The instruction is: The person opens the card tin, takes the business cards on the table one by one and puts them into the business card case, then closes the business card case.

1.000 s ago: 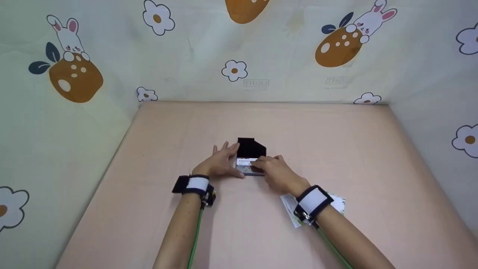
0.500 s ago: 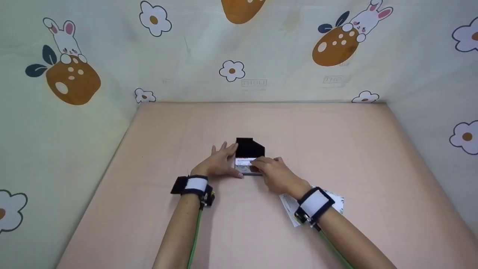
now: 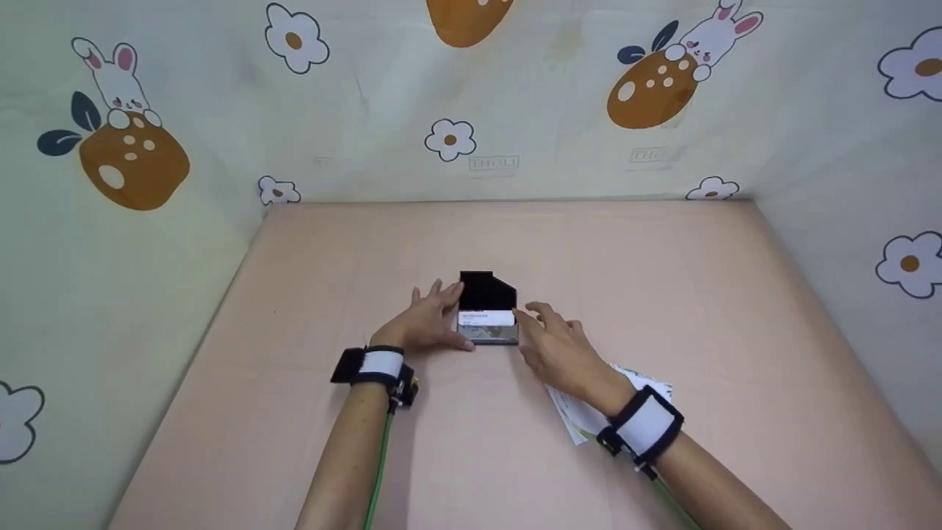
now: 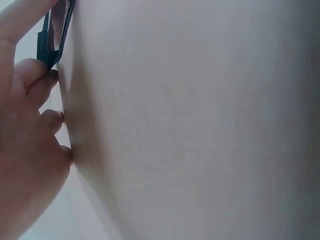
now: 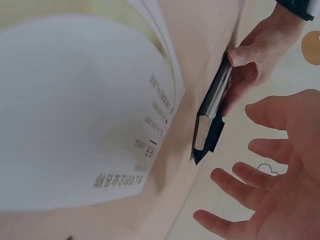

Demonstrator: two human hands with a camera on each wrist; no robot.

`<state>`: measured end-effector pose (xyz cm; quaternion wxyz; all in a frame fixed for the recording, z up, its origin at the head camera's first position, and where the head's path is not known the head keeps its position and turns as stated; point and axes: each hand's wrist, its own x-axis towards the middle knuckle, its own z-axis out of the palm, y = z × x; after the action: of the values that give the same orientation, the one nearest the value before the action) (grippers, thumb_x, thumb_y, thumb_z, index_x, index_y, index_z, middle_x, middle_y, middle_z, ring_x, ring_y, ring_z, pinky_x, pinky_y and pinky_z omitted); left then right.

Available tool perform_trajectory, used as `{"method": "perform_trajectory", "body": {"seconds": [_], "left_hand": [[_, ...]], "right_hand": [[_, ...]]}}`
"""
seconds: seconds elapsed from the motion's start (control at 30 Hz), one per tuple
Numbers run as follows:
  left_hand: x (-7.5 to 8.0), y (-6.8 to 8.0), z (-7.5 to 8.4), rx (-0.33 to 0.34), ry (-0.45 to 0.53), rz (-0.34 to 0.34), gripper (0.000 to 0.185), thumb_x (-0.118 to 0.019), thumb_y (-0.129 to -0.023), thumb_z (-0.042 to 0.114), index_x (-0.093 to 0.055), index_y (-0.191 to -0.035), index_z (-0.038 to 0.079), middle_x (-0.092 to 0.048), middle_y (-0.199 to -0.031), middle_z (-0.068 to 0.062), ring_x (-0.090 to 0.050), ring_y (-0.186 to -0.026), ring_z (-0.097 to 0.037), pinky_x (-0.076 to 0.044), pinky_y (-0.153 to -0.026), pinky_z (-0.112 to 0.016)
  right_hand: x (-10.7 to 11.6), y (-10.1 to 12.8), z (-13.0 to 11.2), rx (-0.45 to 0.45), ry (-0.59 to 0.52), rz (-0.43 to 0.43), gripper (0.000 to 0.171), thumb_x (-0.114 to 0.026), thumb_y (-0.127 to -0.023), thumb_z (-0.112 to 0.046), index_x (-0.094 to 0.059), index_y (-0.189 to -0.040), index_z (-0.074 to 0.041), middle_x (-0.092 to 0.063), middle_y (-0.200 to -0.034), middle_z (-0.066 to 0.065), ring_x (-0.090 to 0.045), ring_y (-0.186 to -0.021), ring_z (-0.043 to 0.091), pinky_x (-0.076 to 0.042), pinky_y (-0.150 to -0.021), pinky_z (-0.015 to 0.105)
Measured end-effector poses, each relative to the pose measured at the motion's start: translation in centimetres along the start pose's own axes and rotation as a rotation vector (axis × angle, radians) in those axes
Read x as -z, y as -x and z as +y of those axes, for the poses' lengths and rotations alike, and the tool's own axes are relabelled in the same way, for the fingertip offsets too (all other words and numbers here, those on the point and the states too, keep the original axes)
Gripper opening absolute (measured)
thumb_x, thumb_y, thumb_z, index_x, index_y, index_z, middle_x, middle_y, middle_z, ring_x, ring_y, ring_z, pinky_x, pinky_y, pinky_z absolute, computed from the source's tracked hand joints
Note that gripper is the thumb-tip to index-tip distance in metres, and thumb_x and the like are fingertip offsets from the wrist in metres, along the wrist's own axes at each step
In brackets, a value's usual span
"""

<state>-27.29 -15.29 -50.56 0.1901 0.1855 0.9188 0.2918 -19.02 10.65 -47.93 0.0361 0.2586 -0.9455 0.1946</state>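
A black card case [image 3: 487,293] lies in the middle of the pink table with its lid tilted open, and a white card [image 3: 486,319] sits in its metal tray. My left hand [image 3: 430,324] grips the case from the left, thumb on the near edge and fingers by the lid. The right wrist view shows that left hand [image 5: 255,65] pinching the case [image 5: 212,107] edge-on. My right hand [image 3: 553,340] hovers just right of the case, fingers spread and holding nothing. The left wrist view shows curled fingers [image 4: 42,85] beside the case's dark edge [image 4: 52,35].
A loose pile of white printed cards [image 3: 581,416] lies on the table under my right wrist, filling much of the right wrist view [image 5: 75,115]. Cloth walls [image 3: 471,110] printed with rabbits and flowers enclose the pink tabletop [image 3: 662,294] at the back and both sides.
My right hand has let go of the card, drawn back to the right of the case and opened. The card now lies uncovered in the case. My left hand has stayed put.
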Motion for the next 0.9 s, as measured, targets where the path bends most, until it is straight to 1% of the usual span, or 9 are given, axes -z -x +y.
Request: {"method": "perform_trajectory", "body": {"seconds": [0.1, 0.27, 0.33, 0.43, 0.53, 0.63, 0.8, 0.9], "left_hand": [[0.1, 0.0, 0.0, 0.006, 0.006, 0.0, 0.118, -0.085, -0.074, 0.049, -0.013, -0.161, 0.014, -0.012, -0.17, 0.0, 0.008, -0.158, -0.026, 0.017, -0.126, -0.052], [0.1, 0.1, 0.0, 0.013, 0.02, -0.003, 0.118, -0.085, -0.074, 0.048, -0.012, -0.161, 0.015, -0.011, -0.17, 0.002, 0.009, -0.158, -0.025, 0.018, -0.125, -0.051], [0.1, 0.1, 0.0, 0.016, 0.021, -0.002, 0.118, -0.085, -0.074, 0.048, -0.012, -0.161, 0.016, -0.011, -0.17, 0.002, 0.009, -0.158, -0.025, 0.018, -0.126, -0.051], [0.1, 0.1, 0.0, 0.016, 0.021, -0.002, 0.119, -0.085, -0.074, 0.049, -0.012, -0.161, 0.015, -0.011, -0.17, 0.002, 0.009, -0.158, -0.025, 0.017, -0.126, -0.051], [0.1, 0.1, -0.1, 0.009, 0.02, -0.003, 0.119, -0.085, -0.074, 0.049, -0.012, -0.161, 0.014, -0.011, -0.17, 0.001, 0.009, -0.158, -0.025, 0.017, -0.126, -0.051], [0.1, 0.1, -0.2, 0.002, 0.011, -0.004, 0.118, -0.085, -0.074, 0.049, -0.013, -0.161, 0.014, -0.011, -0.17, 0.001, 0.009, -0.158, -0.026, 0.017, -0.126, -0.052], [0.0, -0.1, -0.2, -0.01, -0.001, -0.004, 0.118, -0.085, -0.075, 0.048, -0.013, -0.161, 0.012, -0.013, -0.17, -0.001, 0.007, -0.158, -0.028, 0.016, -0.126, -0.053], [-0.1, -0.1, -0.1, -0.011, 0.003, -0.001, 0.118, -0.085, -0.075, 0.049, -0.013, -0.161, 0.012, -0.013, -0.169, -0.002, 0.007, -0.158, -0.028, 0.016, -0.126, -0.053]], "right_hand": [[0.6, 1.0, -0.3, -0.031, 0.027, -0.001, 0.058, -0.067, -0.096, -0.023, -0.047, -0.148, -0.008, -0.048, -0.147, 0.02, -0.058, -0.125, 0.033, -0.046, -0.096, 0.053], [1.4, 2.9, -0.8, -0.049, 0.075, 0.048, 0.062, -0.073, -0.092, -0.026, -0.051, -0.145, -0.004, -0.053, -0.14, 0.02, -0.061, -0.119, 0.034, -0.05, -0.086, 0.048], [1.5, 3.7, -0.9, -0.053, 0.078, 0.071, 0.064, -0.077, -0.089, -0.025, -0.052, -0.143, -0.002, -0.055, -0.138, 0.02, -0.061, -0.116, 0.035, -0.05, -0.083, 0.046], [1.6, 4.7, -1.1, -0.085, 0.074, 0.081, 0.07, -0.081, -0.084, -0.025, -0.052, -0.142, 0.0, -0.054, -0.138, 0.021, -0.06, -0.117, 0.036, -0.051, -0.081, 0.047], [1.7, 5.6, -1.2, -0.136, 0.059, 0.067, 0.076, -0.086, -0.079, -0.023, -0.051, -0.143, 0.0, -0.052, -0.14, 0.022, -0.059, -0.119, 0.036, -0.052, -0.082, 0.049], [1.8, 6.4, -1.3, -0.178, 0.046, 0.046, 0.079, -0.088, -0.076, -0.022, -0.051, -0.142, 0.0, -0.051, -0.139, 0.022, -0.059, -0.119, 0.037, -0.054, -0.083, 0.051], [2.0, 7.9, -1.5, -0.214, 0.057, 0.027, 0.078, -0.088, -0.075, -0.024, -0.052, -0.14, 0.002, -0.055, -0.132, 0.022, -0.06, -0.11, 0.034, -0.056, -0.079, 0.047], [2.1, 8.9, -1.6, -0.223, 0.07, 0.022, 0.077, -0.088, -0.075, -0.026, -0.053, -0.138, 0.002, -0.057, -0.127, 0.022, -0.06, -0.106, 0.033, -0.056, -0.077, 0.048]]}}
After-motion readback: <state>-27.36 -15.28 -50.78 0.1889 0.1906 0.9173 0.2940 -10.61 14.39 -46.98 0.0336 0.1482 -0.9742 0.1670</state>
